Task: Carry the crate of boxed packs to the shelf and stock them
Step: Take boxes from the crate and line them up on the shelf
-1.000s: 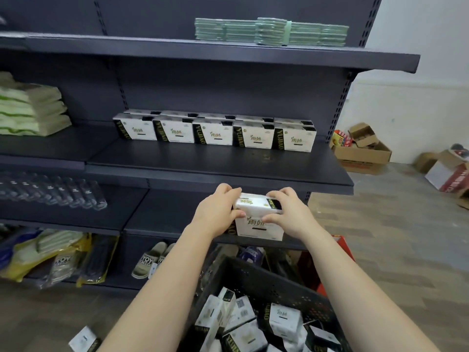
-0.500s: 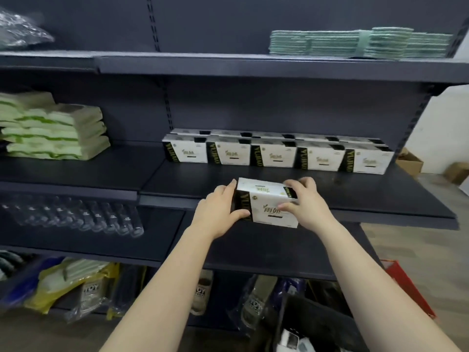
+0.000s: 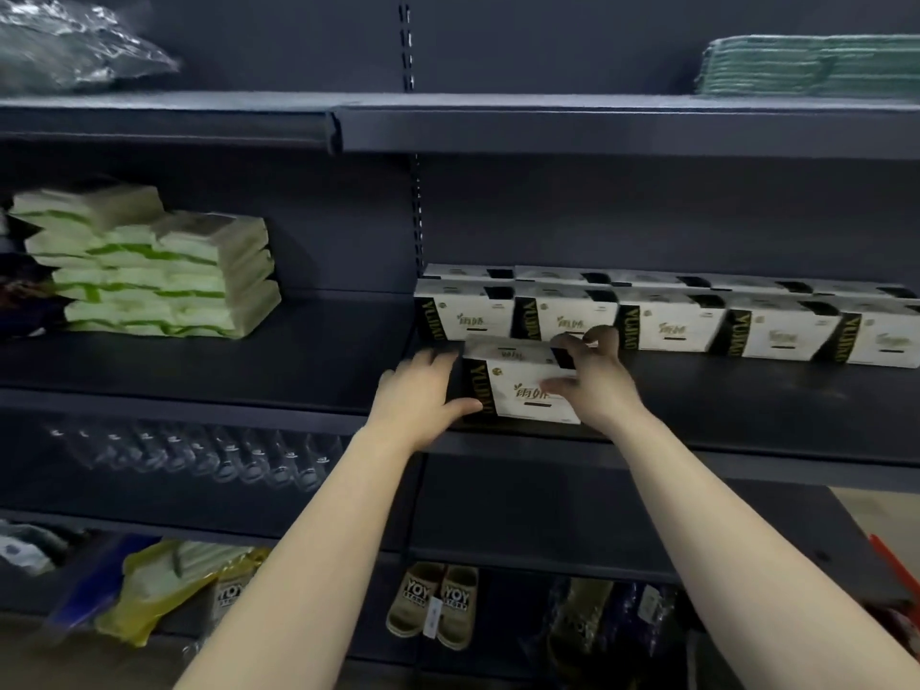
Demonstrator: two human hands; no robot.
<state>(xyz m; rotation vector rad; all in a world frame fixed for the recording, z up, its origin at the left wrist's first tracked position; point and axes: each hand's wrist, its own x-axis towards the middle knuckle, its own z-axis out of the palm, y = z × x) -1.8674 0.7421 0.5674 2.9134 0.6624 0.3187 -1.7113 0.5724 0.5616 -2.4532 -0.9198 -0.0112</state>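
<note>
Now both hands, left hand (image 3: 423, 393) and right hand (image 3: 592, 376), clamp one box (image 3: 517, 388) on the shelf (image 3: 747, 405), just before the box row (image 3: 667, 316).

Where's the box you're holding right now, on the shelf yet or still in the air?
The held box is at the middle shelf's front edge, between left hand and right hand, before the stocked row's left end; contact unclear.

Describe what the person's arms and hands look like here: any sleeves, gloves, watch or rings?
Both forearms are bare up to the frame edge; no sleeve shows. The left hand and right hand wear no gloves. No watch, bracelet or ring is visible, though motion blur softens the fingers.
</note>
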